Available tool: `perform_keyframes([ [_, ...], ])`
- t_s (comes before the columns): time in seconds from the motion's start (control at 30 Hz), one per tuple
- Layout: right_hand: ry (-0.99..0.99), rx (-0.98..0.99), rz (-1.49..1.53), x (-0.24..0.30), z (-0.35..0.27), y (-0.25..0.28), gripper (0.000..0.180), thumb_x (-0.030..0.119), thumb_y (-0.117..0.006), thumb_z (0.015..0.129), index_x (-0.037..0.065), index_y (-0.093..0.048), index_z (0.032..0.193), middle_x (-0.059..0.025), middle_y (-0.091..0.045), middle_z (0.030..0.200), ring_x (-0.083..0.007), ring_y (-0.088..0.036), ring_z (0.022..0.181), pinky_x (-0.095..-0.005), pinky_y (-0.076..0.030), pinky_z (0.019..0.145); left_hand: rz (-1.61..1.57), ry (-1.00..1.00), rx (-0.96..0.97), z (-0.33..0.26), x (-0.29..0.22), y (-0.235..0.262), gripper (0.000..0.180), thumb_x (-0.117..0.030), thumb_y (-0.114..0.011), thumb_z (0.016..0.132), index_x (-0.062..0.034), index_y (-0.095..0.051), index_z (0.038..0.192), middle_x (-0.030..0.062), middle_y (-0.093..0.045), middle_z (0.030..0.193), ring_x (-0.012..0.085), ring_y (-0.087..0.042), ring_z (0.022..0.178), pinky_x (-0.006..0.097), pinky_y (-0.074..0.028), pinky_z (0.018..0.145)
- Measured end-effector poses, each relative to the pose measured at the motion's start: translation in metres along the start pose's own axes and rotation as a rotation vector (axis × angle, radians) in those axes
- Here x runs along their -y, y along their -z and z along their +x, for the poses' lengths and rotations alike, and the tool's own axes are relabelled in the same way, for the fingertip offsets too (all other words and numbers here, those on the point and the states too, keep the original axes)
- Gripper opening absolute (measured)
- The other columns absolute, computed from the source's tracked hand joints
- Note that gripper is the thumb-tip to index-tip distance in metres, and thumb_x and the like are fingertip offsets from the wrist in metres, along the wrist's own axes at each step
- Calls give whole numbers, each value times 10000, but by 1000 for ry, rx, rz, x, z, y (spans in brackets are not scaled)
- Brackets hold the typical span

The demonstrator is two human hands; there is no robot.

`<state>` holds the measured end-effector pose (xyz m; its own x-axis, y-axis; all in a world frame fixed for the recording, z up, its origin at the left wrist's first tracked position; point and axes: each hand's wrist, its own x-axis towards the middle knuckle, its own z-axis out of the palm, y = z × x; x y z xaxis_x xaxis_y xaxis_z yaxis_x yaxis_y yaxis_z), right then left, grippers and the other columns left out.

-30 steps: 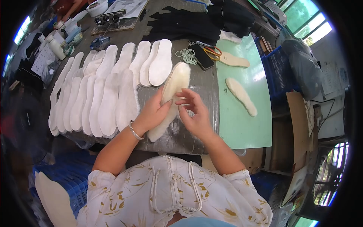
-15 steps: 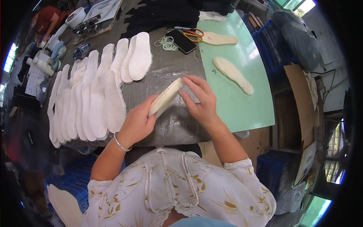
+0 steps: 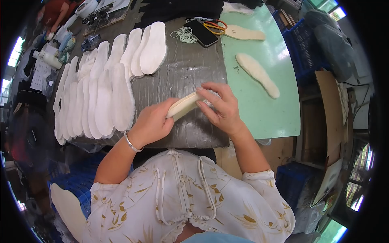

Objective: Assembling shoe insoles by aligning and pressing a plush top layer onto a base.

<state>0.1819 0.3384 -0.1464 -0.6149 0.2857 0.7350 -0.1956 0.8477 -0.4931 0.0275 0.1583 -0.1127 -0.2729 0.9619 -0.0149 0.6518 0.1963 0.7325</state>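
Observation:
My left hand grips one end of a small stack of cream insoles, held edge-up above the table. Around the far end of that stack, the fingers and thumb of my right hand are closed. Something pale shows between those fingers, too small to make out. Left of my hands, rows of white fleecy insoles lie overlapping on the dark table. A single fluffy insole rests on the green mat to the right.
At the back lie pale rubber bands, a black phone, orange-handled scissors and a flat insole with a mark. Black cloth covers the far edge. Blue crates stand at right. Another person is at far left.
The insole stack has tilted flatter, and my right hand has shifted slightly right along its far end. The table scene sits a little higher and further right in view.

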Motion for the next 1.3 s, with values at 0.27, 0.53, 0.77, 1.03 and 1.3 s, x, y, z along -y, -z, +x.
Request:
perform_keyframes([
  [0.27,-203,190,109,-7,-4,16,242,80,-743,824,58,-723,1064,-100,-686,998,-267,-632,892,-354,-527,762,33,0,20,3,0,-7,379,-47,-533,800,-58,-580,1176,208,-666,898,395,-655,806,432,-511,707],
  [0.53,-242,168,37,-15,-25,16,286,110,-767,806,58,-713,1082,-96,-683,1080,-266,-670,921,-343,-560,782,80,92,37,6,9,-29,397,-59,-527,790,-59,-577,1184,230,-656,894,420,-642,816,455,-506,723],
  [0.77,-195,-2,2,-13,-52,2,364,95,-809,754,39,-694,1095,-127,-664,1121,-261,-671,910,-332,-574,754,51,68,-1,6,12,-40,392,-52,-523,787,-38,-580,1174,233,-652,879,404,-648,758,424,-515,699],
  [1.03,-163,-33,-37,-16,-55,-1,248,38,-752,790,37,-704,1034,-107,-678,1058,-266,-661,875,-340,-551,734,29,105,43,7,13,-39,391,-62,-520,782,-29,-582,1167,239,-644,857,393,-647,731,411,-515,686],
  [1.3,-361,308,181,-18,-39,14,238,134,-719,849,77,-714,1080,-98,-672,1080,-295,-618,965,-385,-498,848,148,44,-24,10,14,-56,374,-74,-549,793,-85,-599,1163,201,-663,891,388,-654,763,438,-517,689],
])
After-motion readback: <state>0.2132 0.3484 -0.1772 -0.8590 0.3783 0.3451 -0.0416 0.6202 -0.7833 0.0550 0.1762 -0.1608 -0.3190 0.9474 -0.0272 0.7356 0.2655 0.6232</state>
